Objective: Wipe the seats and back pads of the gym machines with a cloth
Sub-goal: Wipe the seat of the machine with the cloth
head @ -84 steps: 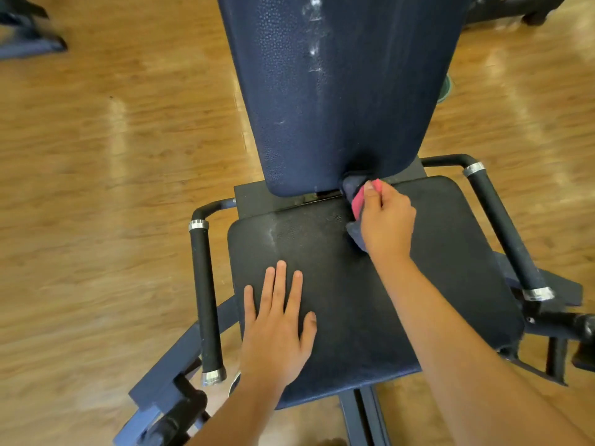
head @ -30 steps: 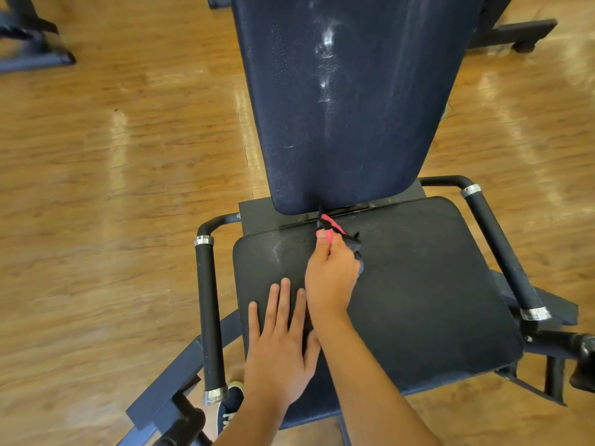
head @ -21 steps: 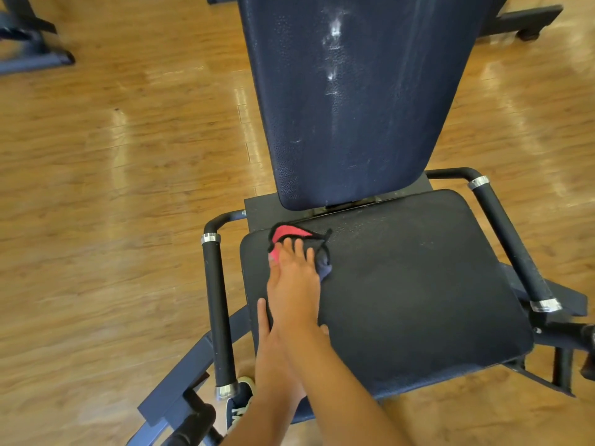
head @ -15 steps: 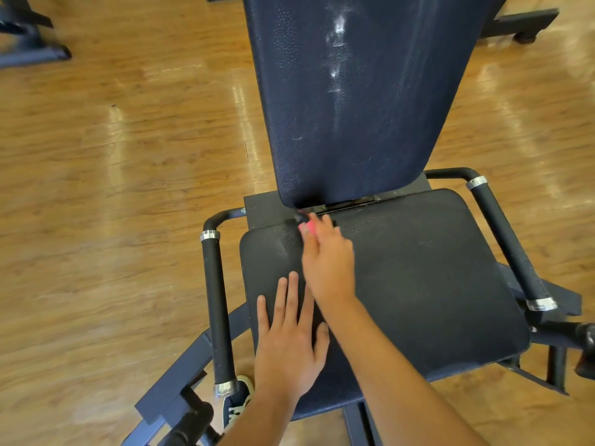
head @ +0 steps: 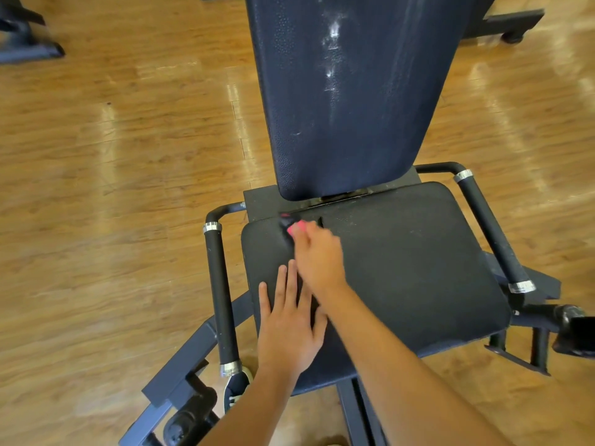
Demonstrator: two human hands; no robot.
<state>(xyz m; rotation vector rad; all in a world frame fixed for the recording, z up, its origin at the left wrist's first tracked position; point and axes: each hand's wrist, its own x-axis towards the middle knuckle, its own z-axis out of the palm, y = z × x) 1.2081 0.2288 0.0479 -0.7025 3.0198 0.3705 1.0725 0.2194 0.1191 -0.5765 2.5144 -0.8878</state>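
Observation:
A gym machine fills the view, with a black seat pad [head: 415, 265] and an upright dark blue back pad [head: 347, 91] that carries whitish streaks. My right hand [head: 317, 255] presses a dark cloth with pink trim [head: 291, 224] onto the seat's rear left part, just below the back pad's lower edge. Most of the cloth is hidden under the blurred fingers. My left hand [head: 289, 323] lies flat, fingers spread, on the seat's front left corner and holds nothing.
Black padded handles with chrome ends run along the seat's left side [head: 219, 291] and right side [head: 489, 230]. My shoe [head: 236, 386] shows below the left handle. Other machine bases stand on the wood floor at the top left [head: 22, 43] and top right [head: 508, 24].
My right hand has swept the cloth back and forth along the seat's rear edge, from the middle to the far left, and now sits slightly left of half a second ago. The left hand stayed put.

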